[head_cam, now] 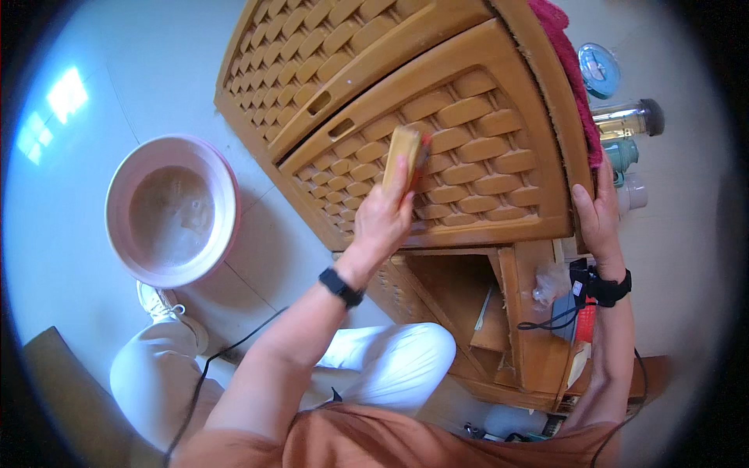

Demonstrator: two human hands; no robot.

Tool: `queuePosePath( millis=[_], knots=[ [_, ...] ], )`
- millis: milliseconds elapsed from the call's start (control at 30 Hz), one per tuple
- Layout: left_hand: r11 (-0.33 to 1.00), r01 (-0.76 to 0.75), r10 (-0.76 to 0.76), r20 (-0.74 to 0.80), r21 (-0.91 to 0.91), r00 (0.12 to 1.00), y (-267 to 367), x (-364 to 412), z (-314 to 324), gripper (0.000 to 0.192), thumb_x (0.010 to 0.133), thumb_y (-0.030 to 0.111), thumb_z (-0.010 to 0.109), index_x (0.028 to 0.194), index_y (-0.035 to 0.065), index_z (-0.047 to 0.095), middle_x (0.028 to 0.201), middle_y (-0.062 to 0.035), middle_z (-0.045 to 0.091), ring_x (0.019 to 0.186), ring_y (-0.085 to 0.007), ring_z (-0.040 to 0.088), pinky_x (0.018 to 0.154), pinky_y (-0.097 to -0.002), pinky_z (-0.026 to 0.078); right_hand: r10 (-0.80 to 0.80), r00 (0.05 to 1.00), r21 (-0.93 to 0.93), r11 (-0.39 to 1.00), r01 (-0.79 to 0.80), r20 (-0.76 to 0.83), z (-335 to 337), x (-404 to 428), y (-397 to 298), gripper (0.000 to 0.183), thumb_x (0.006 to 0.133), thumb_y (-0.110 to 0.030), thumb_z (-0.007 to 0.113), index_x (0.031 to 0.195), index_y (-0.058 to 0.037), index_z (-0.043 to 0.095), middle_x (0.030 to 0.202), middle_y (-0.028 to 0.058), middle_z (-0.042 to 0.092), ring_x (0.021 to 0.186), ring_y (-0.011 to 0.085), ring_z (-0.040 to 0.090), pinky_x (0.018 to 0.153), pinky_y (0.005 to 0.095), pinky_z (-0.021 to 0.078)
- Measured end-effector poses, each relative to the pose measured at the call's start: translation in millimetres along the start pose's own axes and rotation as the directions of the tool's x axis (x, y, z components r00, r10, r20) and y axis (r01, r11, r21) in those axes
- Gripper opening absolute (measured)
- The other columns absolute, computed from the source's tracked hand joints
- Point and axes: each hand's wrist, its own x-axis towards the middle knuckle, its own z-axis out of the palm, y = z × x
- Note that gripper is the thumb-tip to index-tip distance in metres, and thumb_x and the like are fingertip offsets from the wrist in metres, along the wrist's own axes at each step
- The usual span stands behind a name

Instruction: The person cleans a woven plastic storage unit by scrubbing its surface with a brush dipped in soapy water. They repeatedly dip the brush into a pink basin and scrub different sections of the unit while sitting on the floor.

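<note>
My left hand (383,219) grips a scrubbing brush (402,155) with a pale wooden back and some red showing at its side. The brush is against the woven-pattern panel (474,146) of a brown wooden cabinet door (427,234); its bristles are mostly hidden. My right hand (598,213) rests on the cabinet's top edge, thumb on the near side and fingers over the top. Just beyond those fingers lies a crimson cloth (570,70). Beside this door is a second woven-pattern door (316,58), each with an oval handle slot.
A pink basin (229,193) of cloudy water stands on the tiled floor (76,193). By the cabinet top are a clear bottle (623,119), a green flask (621,153) and a round blue container (598,70). Nearer me are an open compartment (450,281), a plastic bag (550,284) and a black cable (234,350).
</note>
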Motion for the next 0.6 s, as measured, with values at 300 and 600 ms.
queuePosePath(
  millis=[300,600],
  knots=[
    [0.993,-0.056,0.045,-0.098,-0.104,0.994,35.6,16.9,11.8,0.065,0.086,0.016,0.057,0.145,0.0167,0.028,0.078,-0.0243,0.058,0.069,-0.0426,0.058,0.062,-0.0488,0.049,-0.052,0.999,0.018,0.998,0.052,0.002,-0.1,0.4,-3.6,0.066,0.088,-0.031,0.054,0.141,0.0009,0.031,0.143,0.0202,0.034,0.133,0.0305,0.033,0.111,0.0365,0.0234],
    [0.995,-0.093,0.095,-0.055,0.028,0.994,9.8,12.0,7.5,0.067,0.086,0.016,0.057,0.146,0.0182,0.026,0.079,-0.0223,0.059,0.066,-0.0402,0.058,0.06,-0.048,0.05,-0.118,0.993,0.011,0.993,0.119,-0.029,-0.2,2.1,-4.7,0.065,0.088,-0.028,0.055,0.141,0.0003,0.031,0.144,0.0203,0.033,0.134,0.0318,0.032,0.111,0.0373,0.0228]
  ],
)
